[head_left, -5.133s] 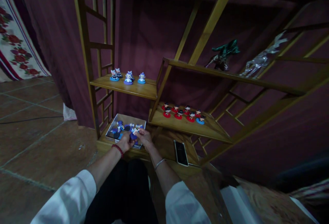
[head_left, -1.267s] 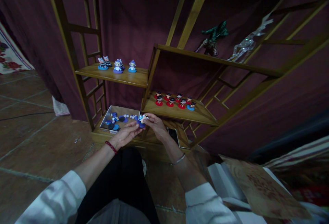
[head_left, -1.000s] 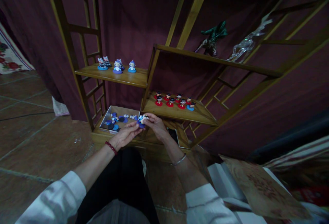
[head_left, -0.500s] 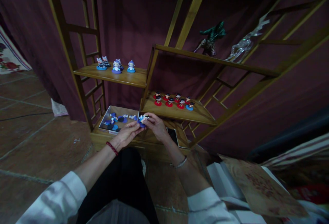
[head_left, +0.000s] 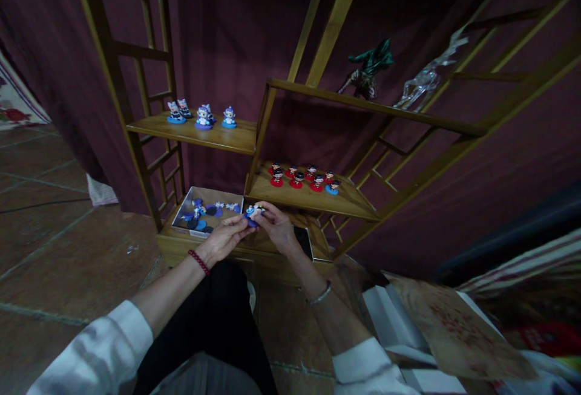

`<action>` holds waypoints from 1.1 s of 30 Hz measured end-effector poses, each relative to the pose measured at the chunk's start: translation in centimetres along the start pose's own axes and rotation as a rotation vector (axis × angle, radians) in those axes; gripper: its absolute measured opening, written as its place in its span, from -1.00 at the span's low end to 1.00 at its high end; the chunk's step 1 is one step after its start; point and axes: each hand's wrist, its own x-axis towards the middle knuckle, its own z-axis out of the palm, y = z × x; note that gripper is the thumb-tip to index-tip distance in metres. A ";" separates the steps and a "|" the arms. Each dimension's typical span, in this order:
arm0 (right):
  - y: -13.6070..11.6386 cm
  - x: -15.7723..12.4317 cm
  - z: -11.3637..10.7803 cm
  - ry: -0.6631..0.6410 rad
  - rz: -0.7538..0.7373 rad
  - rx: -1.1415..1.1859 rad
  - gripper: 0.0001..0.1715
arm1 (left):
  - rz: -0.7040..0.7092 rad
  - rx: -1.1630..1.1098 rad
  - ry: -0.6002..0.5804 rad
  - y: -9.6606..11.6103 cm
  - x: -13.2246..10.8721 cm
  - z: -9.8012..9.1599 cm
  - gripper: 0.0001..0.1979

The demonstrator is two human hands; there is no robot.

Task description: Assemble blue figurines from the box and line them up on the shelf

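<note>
Between my two hands is a small blue, white and purple figurine point(head_left: 252, 212) with a purple base. My left hand point(head_left: 229, 233) pinches it from the lower left, at the base. From the right, the fingers of my right hand point(head_left: 275, 225) close on its upper part. Just left of my hands, an open shallow box point(head_left: 180, 222) holds loose figurine pieces point(head_left: 198, 207) and several round bases point(head_left: 196, 224) in blue, purple and black. The fine detail of the held figurine is partly covered by my fingers.
On the upper left shelf point(head_left: 236, 138) stand several blue-and-purple figurines point(head_left: 203, 118). Several figurines on red bases point(head_left: 296, 179) and one on a blue base point(head_left: 332, 188) fill the middle shelf. Higher up are a green-cloaked statue point(head_left: 372, 68) and a clear deer-like ornament point(head_left: 424, 83). White boxes point(head_left: 394, 316) lie lower right.
The view has shifted slightly, so the shelves appear a little further left. Both hands stay on the figurine, with hardly any change in their hold.
</note>
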 end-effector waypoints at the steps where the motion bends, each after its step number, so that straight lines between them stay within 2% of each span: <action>1: 0.0 0.0 0.0 -0.001 -0.007 -0.009 -0.58 | 0.003 0.002 -0.002 -0.1 0.1 0.0 -0.89; 13: 0.4 -0.6 -0.2 0.063 -0.054 -0.083 -0.62 | 0.020 0.008 -0.017 -1.0 0.8 -0.3 -0.90; 17: 0.2 -0.3 -0.7 0.054 -0.067 -0.108 -0.63 | 0.025 -0.001 -0.062 -1.1 1.0 -0.1 -0.87; 21: -0.3 0.1 -1.4 0.035 -0.125 -0.154 -0.64 | 0.012 -0.023 -0.110 -0.5 1.1 0.8 -0.81; 25: -0.6 0.4 -1.9 0.072 -0.180 -0.146 -0.59 | 0.028 -0.019 -0.175 0.2 1.2 1.9 -0.76; 33: -1.1 0.8 -2.9 0.079 -0.187 -0.060 -0.54 | -0.006 -0.020 -0.220 1.0 2.0 3.5 -0.76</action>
